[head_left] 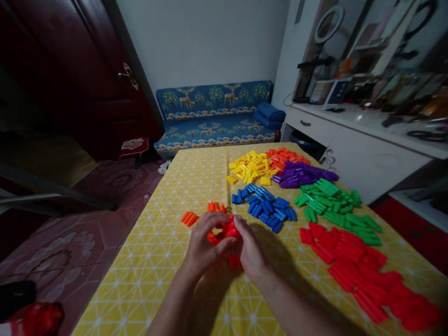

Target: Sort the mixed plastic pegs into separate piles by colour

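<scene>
Near the middle of the table, my left hand (pixel 205 245) and my right hand (pixel 251 249) meet around a red plastic building block (pixel 231 227). Fingers of both hands are closed on it, and they cover part of its shape. Under the hands, another red piece (pixel 234 261) shows on the cloth. Just beyond my left fingers lie a small orange block (pixel 189 218) and some orange pieces (pixel 216 206). A pile of blue blocks (pixel 268 205) is ahead and to the right of my right hand.
Piles of yellow (pixel 250 166), orange (pixel 285 158), purple (pixel 301 174), green (pixel 331 200) and red blocks (pixel 357 261) line the right side of the table (pixel 140 261). A blue sofa (pixel 213 114) stands beyond, a white dresser (pixel 364 144) to the right.
</scene>
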Demonstrator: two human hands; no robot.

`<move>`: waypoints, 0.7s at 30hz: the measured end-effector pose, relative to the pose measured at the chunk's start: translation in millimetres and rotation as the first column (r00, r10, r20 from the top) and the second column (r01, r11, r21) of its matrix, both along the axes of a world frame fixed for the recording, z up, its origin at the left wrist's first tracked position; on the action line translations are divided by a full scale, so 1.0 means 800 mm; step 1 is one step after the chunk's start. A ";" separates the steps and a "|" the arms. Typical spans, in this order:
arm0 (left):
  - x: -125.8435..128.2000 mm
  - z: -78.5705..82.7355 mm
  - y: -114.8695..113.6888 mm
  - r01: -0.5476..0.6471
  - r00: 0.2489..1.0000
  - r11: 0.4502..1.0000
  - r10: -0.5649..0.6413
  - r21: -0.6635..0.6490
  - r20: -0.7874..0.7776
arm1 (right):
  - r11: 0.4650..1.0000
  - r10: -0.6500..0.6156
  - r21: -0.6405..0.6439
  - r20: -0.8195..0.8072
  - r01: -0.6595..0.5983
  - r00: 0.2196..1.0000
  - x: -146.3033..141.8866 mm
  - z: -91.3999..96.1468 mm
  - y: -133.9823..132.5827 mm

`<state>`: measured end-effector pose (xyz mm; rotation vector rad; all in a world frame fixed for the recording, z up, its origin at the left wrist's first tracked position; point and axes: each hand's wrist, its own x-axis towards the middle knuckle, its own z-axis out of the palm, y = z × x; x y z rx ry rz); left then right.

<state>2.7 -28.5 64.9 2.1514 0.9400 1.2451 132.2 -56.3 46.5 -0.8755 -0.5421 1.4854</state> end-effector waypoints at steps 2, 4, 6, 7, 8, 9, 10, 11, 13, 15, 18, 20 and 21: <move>0.017 -0.004 -0.007 0.048 0.998 0.996 -0.045 0.071 -0.039 | 0.998 -0.053 -0.026 -0.023 0.053 0.998 0.005 0.000 -0.014; 0.029 -0.008 -0.012 0.100 0.989 0.990 -0.088 0.098 -0.115 | 0.994 -0.092 -0.064 0.040 0.094 0.995 0.023 -0.001 -0.026; 0.034 -0.012 -0.015 0.140 0.975 0.986 -0.121 0.090 -0.187 | 0.987 -0.108 -0.095 0.177 0.126 0.978 0.056 0.000 -0.038; 0.033 -0.014 -0.015 0.148 0.970 0.986 -0.129 0.081 -0.206 | 0.983 -0.134 -0.086 0.278 0.164 0.951 0.079 0.003 -0.044; 0.031 -0.016 -0.015 0.147 0.969 0.986 -0.129 0.072 -0.211 | 0.973 -0.180 -0.059 0.399 0.221 0.899 0.106 0.007 -0.052; 0.027 -0.018 -0.014 0.135 0.972 0.989 -0.119 0.066 -0.203 | 0.957 -0.239 -0.015 0.529 0.290 0.814 0.136 0.012 -0.060; 0.023 -0.019 -0.012 0.116 0.976 0.991 -0.102 0.060 -0.190 | 0.934 -0.293 0.039 0.656 0.356 0.696 0.170 0.017 -0.069; 0.017 -0.021 -0.010 0.090 0.981 0.994 -0.079 0.055 -0.178 | 0.904 -0.328 0.086 0.767 0.418 0.551 0.204 0.021 -0.080; 0.007 -0.023 -0.004 0.027 0.987 0.998 -0.017 0.056 -0.163 | 0.837 -0.336 0.178 0.913 0.517 0.230 0.275 0.025 -0.105; -0.001 -0.025 0.001 -0.043 0.989 0.997 0.051 0.062 -0.141 | 0.790 -0.262 0.211 0.965 0.576 0.005 0.337 0.019 -0.130; -0.007 -0.026 0.005 -0.120 0.987 0.992 0.124 0.048 -0.098 | 0.769 -0.157 0.156 0.986 0.620 -0.053 0.401 -0.005 -0.160; -0.009 -0.025 0.006 -0.155 0.984 0.988 0.156 0.022 -0.081 | 0.788 -0.159 0.110 0.987 0.606 0.028 0.418 -0.024 -0.171; -0.010 -0.025 0.006 -0.171 0.982 0.985 0.171 0.006 -0.074 | 0.804 -0.173 0.094 0.982 0.587 0.080 0.420 -0.032 -0.175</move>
